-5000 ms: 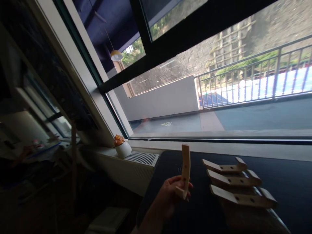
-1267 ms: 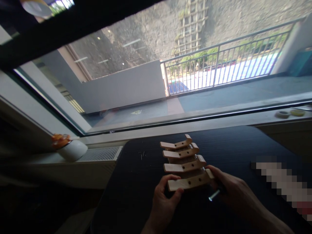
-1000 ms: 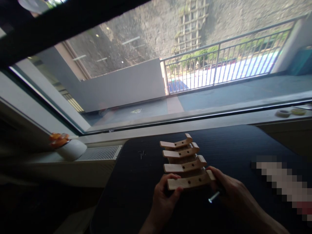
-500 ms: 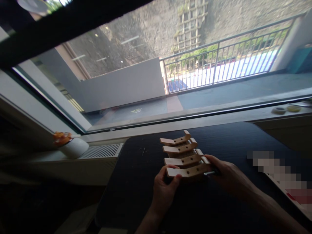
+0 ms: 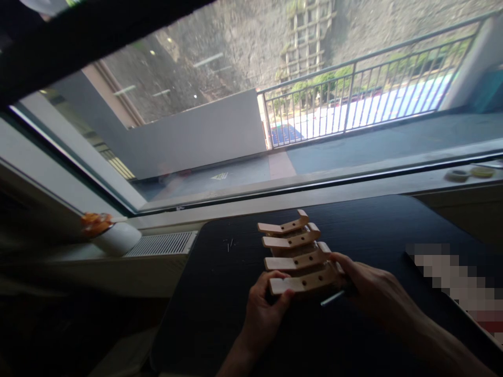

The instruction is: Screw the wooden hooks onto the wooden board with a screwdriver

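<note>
A light wooden rack with several curved hooks, each with dark screw holes, rests on the black table. My left hand is closed on the pale left end of the nearest hook, thumb in front and fingers behind. Over the rack's right side lies my right hand, its index finger reaching along the hooks' curved ends. From beneath that hand sticks a thin metal shaft, which looks like a screwdriver; its handle is hidden in the dark palm. Two or so small screws lie left of the rack.
The black table stands against a window sill and a large window. At left are a white pot with orange contents and a vent grille. Tape rolls lie on the sill. A flat blurred-out item is at right.
The metal shaft has shifted left and down and shows more of its length below the rack. My right hand has tilted slightly; my left hand keeps its grip.
</note>
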`<state>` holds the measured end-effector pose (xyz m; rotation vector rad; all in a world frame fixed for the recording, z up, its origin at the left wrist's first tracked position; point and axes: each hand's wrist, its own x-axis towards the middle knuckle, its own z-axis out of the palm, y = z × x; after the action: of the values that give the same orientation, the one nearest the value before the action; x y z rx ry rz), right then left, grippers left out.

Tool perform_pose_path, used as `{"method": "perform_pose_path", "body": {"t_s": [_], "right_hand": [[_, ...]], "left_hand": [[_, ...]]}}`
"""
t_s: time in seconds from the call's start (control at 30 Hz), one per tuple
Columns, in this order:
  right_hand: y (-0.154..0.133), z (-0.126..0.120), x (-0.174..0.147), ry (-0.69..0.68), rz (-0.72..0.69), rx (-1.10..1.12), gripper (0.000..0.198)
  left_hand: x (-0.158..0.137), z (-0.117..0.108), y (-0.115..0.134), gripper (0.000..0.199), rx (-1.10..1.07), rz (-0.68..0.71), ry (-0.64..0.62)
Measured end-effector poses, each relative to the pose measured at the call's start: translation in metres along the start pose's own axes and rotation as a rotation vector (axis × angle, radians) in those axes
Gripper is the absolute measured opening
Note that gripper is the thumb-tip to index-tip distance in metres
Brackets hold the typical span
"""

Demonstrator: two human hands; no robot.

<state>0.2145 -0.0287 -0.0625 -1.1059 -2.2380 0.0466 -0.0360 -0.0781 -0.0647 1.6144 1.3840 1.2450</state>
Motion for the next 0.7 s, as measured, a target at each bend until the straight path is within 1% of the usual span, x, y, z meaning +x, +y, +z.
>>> {"method": "perform_pose_path", "body": {"t_s": [0.17, 0.27, 0.4, 0.53, 0.63, 0.7], "right_hand": [[-0.004, 0.006, -0.002, 0.026, -0.062, -0.087, 0.035], [-0.007, 0.010, -0.003, 0.045, -0.037, -0.142, 0.031], [-0.012, 0.012, -0.001, 0.037, 0.019, -0.198, 0.028], [-0.018, 0.011, 0.003, 0.033, 0.046, -0.266, 0.032], [-0.021, 0.010, 0.005, 0.047, 0.054, -0.305, 0.034], [-0.022, 0.011, 0.005, 0.049, 0.050, -0.306, 0.032]], "left_hand": [[-0.001, -0.001, -0.010, 0.020, -0.006, 0.054, -0.014], [-0.001, 0.000, -0.013, 0.021, -0.027, 0.062, -0.018], [-0.002, 0.003, -0.013, 0.020, -0.048, 0.020, 0.008], [-0.008, 0.007, -0.010, 0.023, -0.015, -0.049, 0.037], [-0.015, 0.001, -0.007, 0.032, 0.015, -0.049, 0.017], [-0.020, -0.011, -0.008, 0.035, 0.068, -0.024, 0.002]]}}
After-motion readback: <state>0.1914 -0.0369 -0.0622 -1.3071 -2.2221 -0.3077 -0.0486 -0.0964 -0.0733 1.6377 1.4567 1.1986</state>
